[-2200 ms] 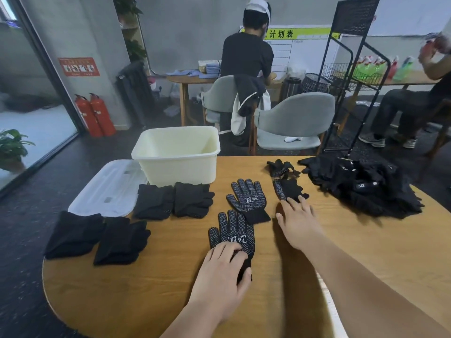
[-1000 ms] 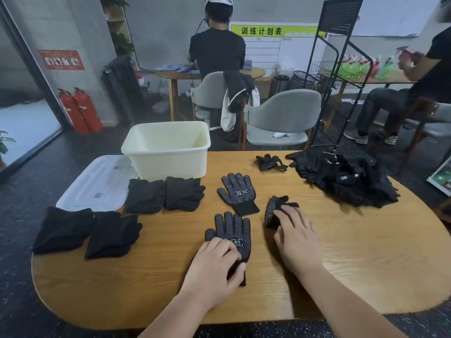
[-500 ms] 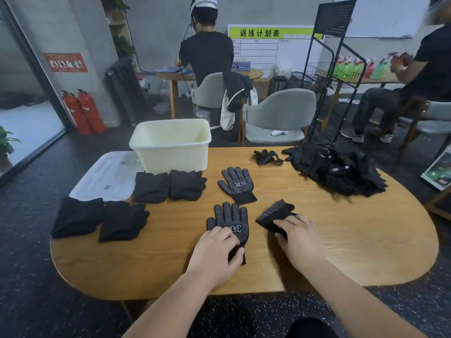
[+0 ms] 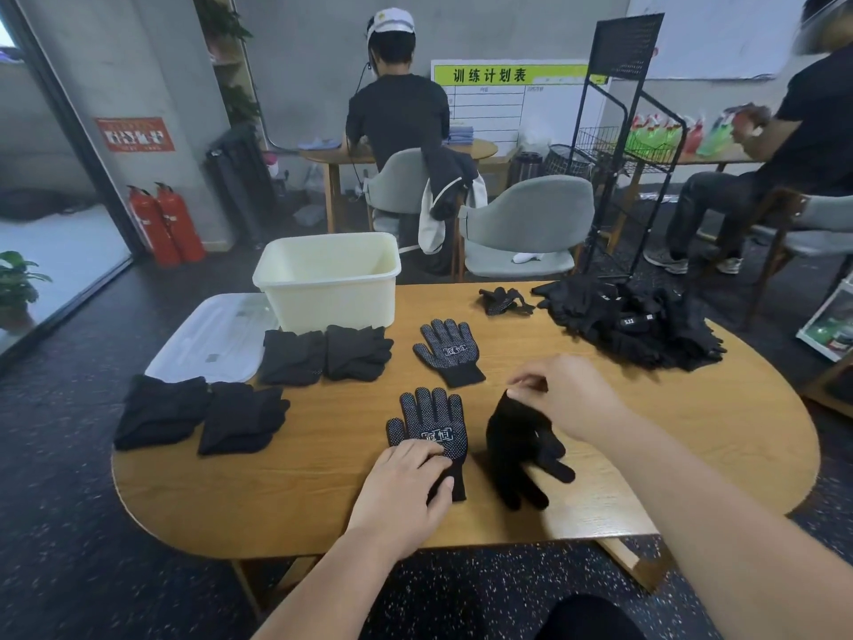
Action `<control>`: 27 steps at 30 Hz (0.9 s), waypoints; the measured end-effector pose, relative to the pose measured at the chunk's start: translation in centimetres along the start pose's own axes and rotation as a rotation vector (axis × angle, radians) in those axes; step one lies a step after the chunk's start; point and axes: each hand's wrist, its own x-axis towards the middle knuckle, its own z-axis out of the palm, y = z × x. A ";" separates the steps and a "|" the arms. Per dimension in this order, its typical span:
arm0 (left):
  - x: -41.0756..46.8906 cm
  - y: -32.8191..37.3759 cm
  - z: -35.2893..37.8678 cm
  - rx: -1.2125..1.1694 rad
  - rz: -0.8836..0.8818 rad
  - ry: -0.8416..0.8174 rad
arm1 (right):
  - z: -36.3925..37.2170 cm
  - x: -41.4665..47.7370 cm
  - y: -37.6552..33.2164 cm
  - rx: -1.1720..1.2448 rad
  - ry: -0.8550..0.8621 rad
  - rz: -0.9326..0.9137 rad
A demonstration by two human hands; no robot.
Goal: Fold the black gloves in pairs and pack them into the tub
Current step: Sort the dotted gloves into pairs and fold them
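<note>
Right hand [image 4: 567, 394] now up off round wooden table [image 4: 692, 431], pinching limp black knit glove [image 4: 521, 445] by cuff, its fingers dangling. Left hand [image 4: 406, 487] flat on cuff of dotted black glove [image 4: 431, 424]. Pairing step, I reckon. Next up: lay the lifted one square on top. Cream plastic tub [image 4: 327, 279] waits at back.

wooden table: surface contents

the oval wooden table [image 4: 692, 436] carries a cream tub [image 4: 323, 288] at its far left corner. a clear lid [image 4: 207, 339] lies beside the tub, overhanging the edge. rear folded pairs [image 4: 293, 358] lie just before the tub, and front folded pairs [image 4: 240, 418] lie nearer the left edge. far dotted glove [image 4: 450, 351] and near dotted glove [image 4: 429, 422] lie flat at centre. a crumpled glove [image 4: 503, 301] and a loose heap [image 4: 632, 325] occupy the far right. a plain glove [image 4: 521, 445] meets the surface with its fingers only.
</note>
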 end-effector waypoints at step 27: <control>0.3 0.1 -0.2 0.097 -0.045 -0.044 | 12.4 -6.1 2.8 -0.255 0.052 -0.057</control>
